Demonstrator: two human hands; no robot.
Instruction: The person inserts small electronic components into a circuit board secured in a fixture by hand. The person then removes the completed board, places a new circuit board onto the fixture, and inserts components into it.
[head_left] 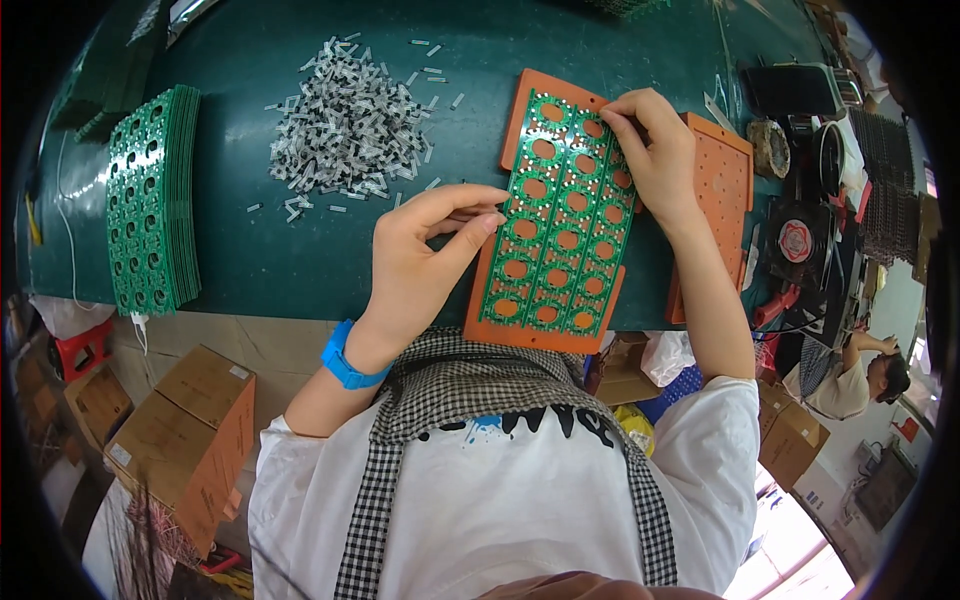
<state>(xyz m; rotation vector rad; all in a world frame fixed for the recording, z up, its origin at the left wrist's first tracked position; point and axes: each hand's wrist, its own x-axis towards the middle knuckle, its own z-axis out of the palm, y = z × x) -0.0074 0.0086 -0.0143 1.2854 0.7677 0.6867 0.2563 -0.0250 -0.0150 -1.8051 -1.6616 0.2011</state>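
Two hands meet at the green circuit panel (572, 221), which lies on an orange tray (530, 338).
From my remote seat I see the left hand (415, 245), thumb and finger slightly apart at the panel's left edge, and the right hand (660, 155), fingertips close together by its far right corner; I can't tell whether either clamps it. Uneven pressure could skew the panel; a careless sweep leftward might scatter the heap of small clear parts (345, 130).
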